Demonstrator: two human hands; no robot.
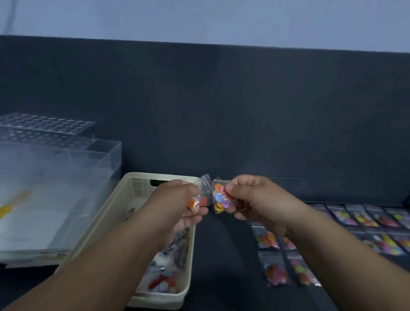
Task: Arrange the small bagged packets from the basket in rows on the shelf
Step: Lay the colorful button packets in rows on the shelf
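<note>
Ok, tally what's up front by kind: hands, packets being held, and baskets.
Hands: 2, the left hand and the right hand
Held packets: 2, the left packet and the right packet, one pinched in each hand
Baskets: 1, the basket
Total: 5

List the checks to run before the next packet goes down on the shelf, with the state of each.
1. Left hand pinches a packet: ok.
2. Right hand pinches a second packet: ok.
3. One packet per hand, not bunched together: ok.
4. Bare shelf between basket and laid rows: ok.
5. Rows straight: cannot tell, blurred.
</note>
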